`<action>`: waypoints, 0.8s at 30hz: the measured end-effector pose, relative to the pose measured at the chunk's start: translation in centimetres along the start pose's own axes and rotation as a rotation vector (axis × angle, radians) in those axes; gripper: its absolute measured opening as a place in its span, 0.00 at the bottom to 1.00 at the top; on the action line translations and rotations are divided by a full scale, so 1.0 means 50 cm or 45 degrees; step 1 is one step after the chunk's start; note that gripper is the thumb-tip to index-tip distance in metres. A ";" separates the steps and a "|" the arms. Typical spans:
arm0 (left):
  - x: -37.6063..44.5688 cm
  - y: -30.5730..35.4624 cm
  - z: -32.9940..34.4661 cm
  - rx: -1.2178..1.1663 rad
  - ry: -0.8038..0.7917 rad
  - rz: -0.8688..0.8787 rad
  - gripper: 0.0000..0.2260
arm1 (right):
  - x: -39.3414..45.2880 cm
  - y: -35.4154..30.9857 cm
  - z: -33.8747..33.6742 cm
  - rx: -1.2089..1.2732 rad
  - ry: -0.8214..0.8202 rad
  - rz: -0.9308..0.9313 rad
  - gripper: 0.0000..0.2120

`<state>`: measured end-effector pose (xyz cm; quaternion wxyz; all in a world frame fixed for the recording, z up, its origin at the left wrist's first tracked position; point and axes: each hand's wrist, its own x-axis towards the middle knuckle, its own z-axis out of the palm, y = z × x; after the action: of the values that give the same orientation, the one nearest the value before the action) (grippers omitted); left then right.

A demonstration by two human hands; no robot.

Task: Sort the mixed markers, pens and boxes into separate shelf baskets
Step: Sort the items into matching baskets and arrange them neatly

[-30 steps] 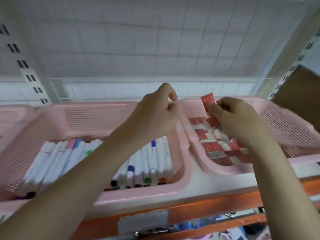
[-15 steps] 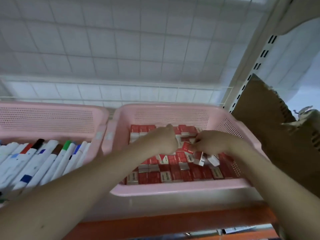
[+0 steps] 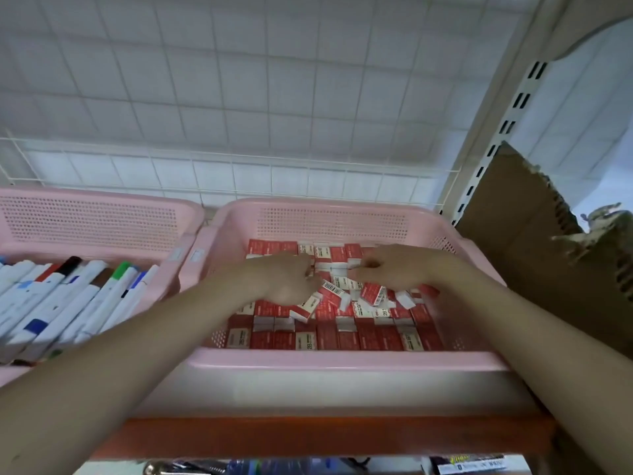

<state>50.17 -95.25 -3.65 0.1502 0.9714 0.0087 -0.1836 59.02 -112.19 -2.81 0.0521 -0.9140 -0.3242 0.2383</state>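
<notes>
Over the right basket on the shelf, both hands have dropped among the red boxes; left hand and right hand are curled, grip unclear. Markers lie sorted leftward.

Your shelf, white-topped with an orange front edge, carries two pink baskets side by side: the left basket beside the right basket, their rims nearly touching.
</notes>
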 end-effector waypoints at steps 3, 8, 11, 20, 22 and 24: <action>-0.018 -0.009 0.003 0.014 -0.101 0.085 0.31 | 0.006 0.011 0.013 -0.174 0.153 -0.006 0.24; -0.016 0.003 0.028 0.116 0.077 0.216 0.28 | 0.003 0.023 0.028 -0.352 0.244 0.148 0.30; -0.003 0.029 0.028 0.175 0.085 0.156 0.36 | 0.004 0.019 0.030 -0.420 0.259 0.230 0.32; 0.035 0.074 0.032 0.389 0.149 0.397 0.14 | -0.014 0.041 0.006 -0.243 0.089 0.230 0.16; 0.035 0.070 0.035 0.427 0.156 0.460 0.18 | -0.023 0.043 0.001 -0.247 0.018 0.220 0.17; 0.033 0.066 0.035 0.417 0.129 0.475 0.22 | -0.029 0.042 0.000 -0.234 -0.060 0.204 0.19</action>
<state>51.32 -98.99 -4.83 0.0215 0.9756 -0.1929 -0.1028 59.24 -114.74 -2.75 -0.0588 -0.9320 -0.2717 0.2325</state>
